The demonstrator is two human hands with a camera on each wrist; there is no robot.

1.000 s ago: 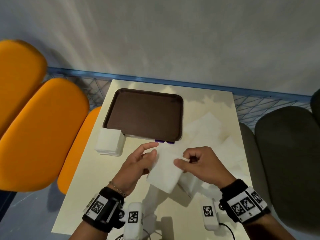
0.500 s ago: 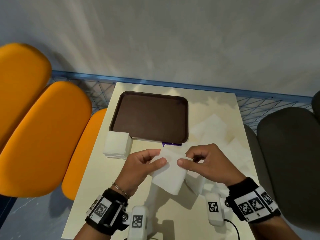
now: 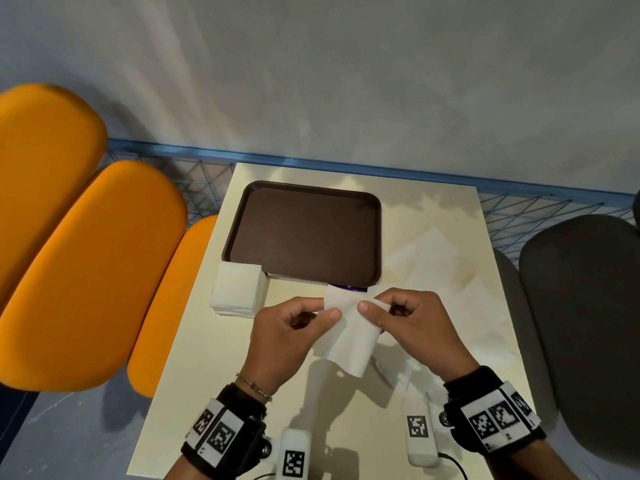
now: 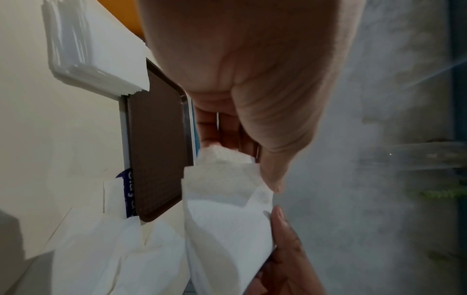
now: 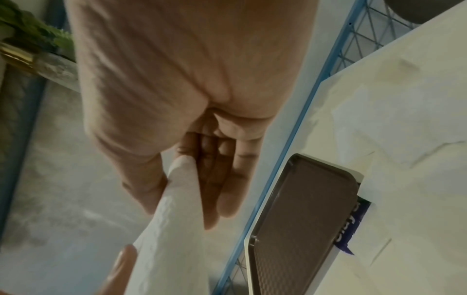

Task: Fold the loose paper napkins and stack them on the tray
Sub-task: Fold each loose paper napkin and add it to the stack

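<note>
White napkin (image 3: 349,336); brown tray (image 3: 304,233); orange chairs (image 3: 90,271); cream table (image 3: 214,344).

Purple packet (image 3: 348,288) mostly under tray (image 3: 304,233)

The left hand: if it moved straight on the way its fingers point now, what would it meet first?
Probably the right hand, just across the white paper napkin that both hands pinch; the left hand points rightward, though depth is unclear.

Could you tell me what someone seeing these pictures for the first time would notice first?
Most striking is the white paper napkin held up over the near middle of the table, pinched at its top edge by the left hand and the right hand. Behind it lies a bare brown tray, with a stack of napkins at its near left corner and loose napkins spread to the right.
</note>
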